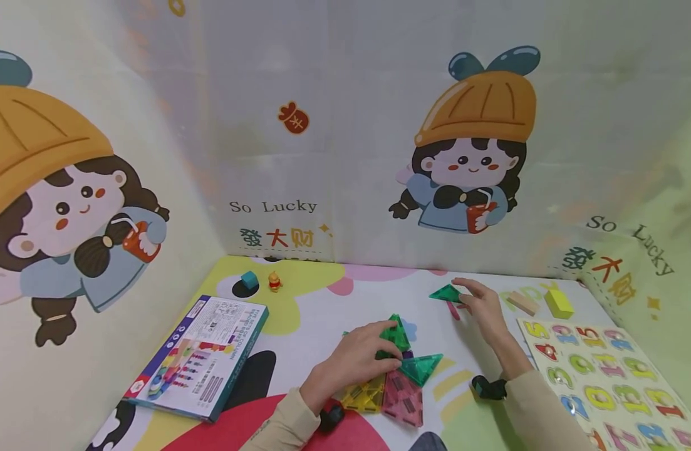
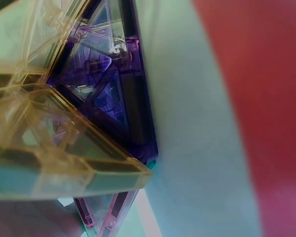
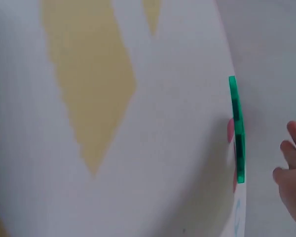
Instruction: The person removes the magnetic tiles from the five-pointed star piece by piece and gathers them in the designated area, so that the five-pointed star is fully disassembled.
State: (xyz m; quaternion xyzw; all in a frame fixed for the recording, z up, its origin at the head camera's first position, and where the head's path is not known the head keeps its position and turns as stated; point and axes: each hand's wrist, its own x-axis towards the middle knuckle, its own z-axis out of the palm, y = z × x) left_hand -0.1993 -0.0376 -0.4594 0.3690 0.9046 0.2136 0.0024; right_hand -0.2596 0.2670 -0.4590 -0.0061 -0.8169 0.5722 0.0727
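A group of translucent magnetic tiles stands on the table, among them a yellow tile (image 1: 364, 396), a pink tile (image 1: 404, 398) and green triangles (image 1: 401, 335). My left hand (image 1: 356, 357) holds the group, its curled fingers over the upper part and hiding some of it. Beside those fingertips a green triangle (image 1: 421, 369) juts to the right. In the left wrist view, a purple tile (image 2: 106, 98) adjoins a yellow one (image 2: 64, 133). My right hand (image 1: 486, 310) pinches a separate green triangular tile (image 1: 446, 292) farther back; the right wrist view shows this tile (image 3: 238, 131) edge-on.
A boxed toy set (image 1: 204, 357) lies at left. Behind it are a blue block (image 1: 249, 280) and a small figurine (image 1: 274, 282). At right lie a number puzzle board (image 1: 599, 369), a wooden block (image 1: 522, 303) and a yellow block (image 1: 559, 304). A printed curtain (image 1: 345, 156) borders the table.
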